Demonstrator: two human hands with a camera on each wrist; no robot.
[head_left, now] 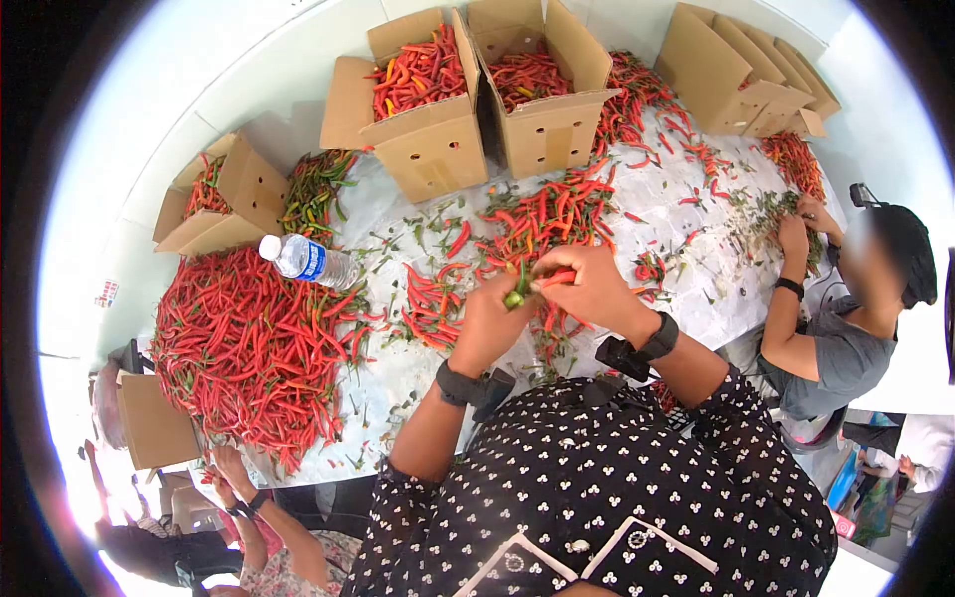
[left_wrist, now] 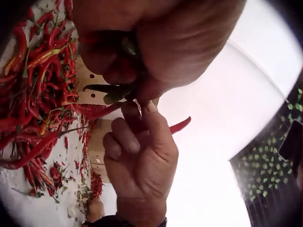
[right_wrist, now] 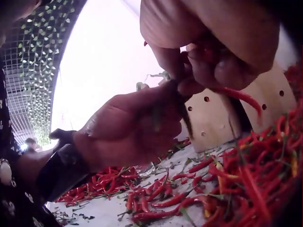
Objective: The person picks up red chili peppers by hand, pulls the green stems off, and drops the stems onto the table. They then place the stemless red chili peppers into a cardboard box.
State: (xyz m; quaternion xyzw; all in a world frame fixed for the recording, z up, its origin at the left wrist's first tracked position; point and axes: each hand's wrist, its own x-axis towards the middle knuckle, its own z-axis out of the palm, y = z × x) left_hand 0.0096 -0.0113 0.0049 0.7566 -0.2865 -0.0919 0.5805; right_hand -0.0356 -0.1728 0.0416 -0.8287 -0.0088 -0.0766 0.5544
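Observation:
In the head view both hands meet above the table, fingertips close together. My left hand (head_left: 487,323) holds a small bunch of green chili stems (head_left: 514,298), which poke out past the thumb. Red chili peppers are gripped in my right hand (head_left: 592,284); one red chili pepper (head_left: 559,279) shows at its fingertips. From the left wrist, a red chili tip (left_wrist: 181,126) sticks out behind the right hand (left_wrist: 142,161). Another red chili pepper (right_wrist: 246,100) juts from under the right fingers in the right wrist view. Curled fingers hide most of what each hand holds.
Loose red chilies (head_left: 557,214) lie just beyond the hands. A large chili heap (head_left: 249,348) is at left, a water bottle (head_left: 308,261) on its edge. Cardboard boxes (head_left: 428,159) line the back. Another person (head_left: 846,318) works at right; someone's hands (head_left: 234,473) show lower left.

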